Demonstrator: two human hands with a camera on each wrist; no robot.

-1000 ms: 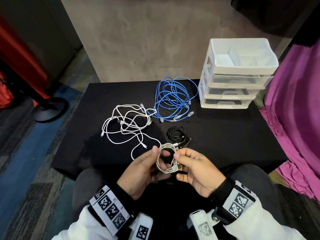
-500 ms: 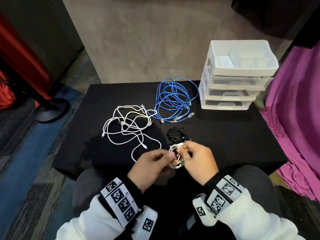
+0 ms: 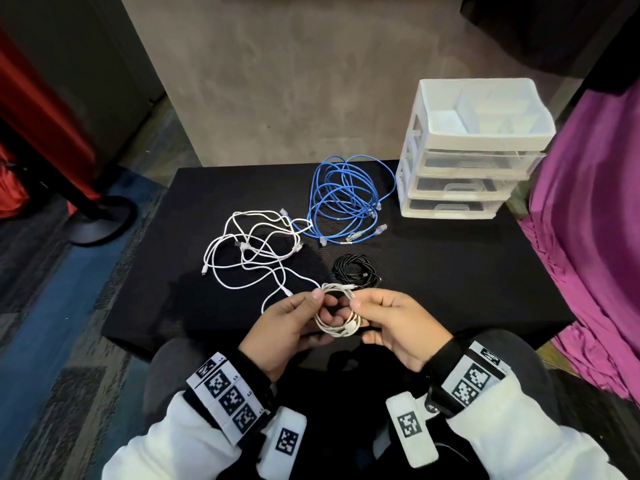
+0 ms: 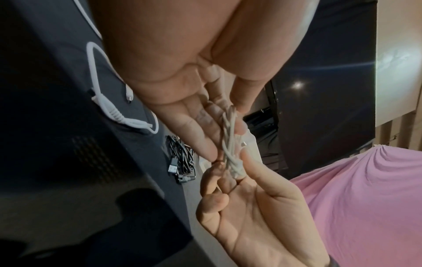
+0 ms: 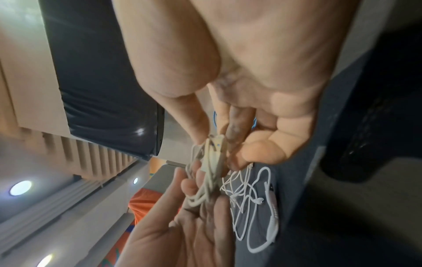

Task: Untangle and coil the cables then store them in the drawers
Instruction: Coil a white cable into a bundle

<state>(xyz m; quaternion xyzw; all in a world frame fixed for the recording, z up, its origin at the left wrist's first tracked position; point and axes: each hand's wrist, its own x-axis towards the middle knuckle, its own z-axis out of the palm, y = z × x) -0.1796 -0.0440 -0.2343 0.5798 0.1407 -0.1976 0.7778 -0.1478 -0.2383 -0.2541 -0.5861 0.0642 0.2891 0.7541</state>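
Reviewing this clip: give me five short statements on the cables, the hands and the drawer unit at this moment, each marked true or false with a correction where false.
1. Both hands hold the small white coil. True: the left hand and the right hand pinch it from either side.
2. The blue cable is neatly coiled inside a drawer. False: it lies in a loose tangle on the black table.
3. The black cable lies bundled on the table. True.
4. The drawer unit stands at the table's far left. False: it is at the far right.
5. The white cables on the table are all coiled. False: they lie tangled.
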